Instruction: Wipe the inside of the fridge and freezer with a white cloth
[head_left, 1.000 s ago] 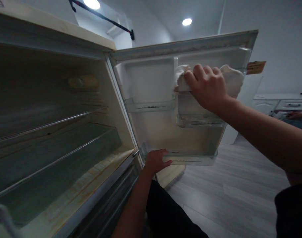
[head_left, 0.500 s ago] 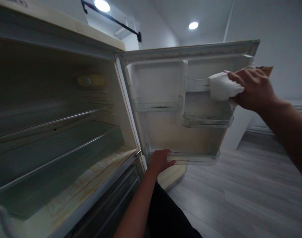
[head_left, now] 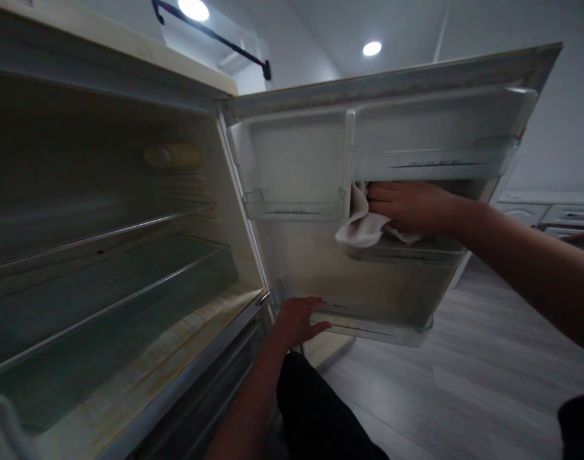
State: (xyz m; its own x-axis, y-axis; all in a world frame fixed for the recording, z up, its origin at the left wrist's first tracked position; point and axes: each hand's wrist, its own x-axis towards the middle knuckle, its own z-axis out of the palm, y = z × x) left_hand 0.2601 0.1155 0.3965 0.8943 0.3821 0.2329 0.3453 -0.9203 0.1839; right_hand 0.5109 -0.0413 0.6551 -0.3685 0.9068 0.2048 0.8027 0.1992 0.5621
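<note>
The right hand's grip [head_left: 409, 206], fingers nearly straight, holds a crumpled white cloth [head_left: 363, 230] at the middle of the open white refrigerator door [head_left: 292, 153]. The left hand's grip [head_left: 296, 321], thumb spread, is loosely open at the door's lowest clear plastic bin [head_left: 383, 331]. Grey wood-look floor [head_left: 484, 364] lies below the door.

The cloth [head_left: 361, 231] looks matt, the door bins [head_left: 378, 329] glossy plastic, the floor [head_left: 469, 358] wood-like.

No text legible; dark lettering [head_left: 436, 163] on door shelves [head_left: 315, 211] too blurred.
</note>
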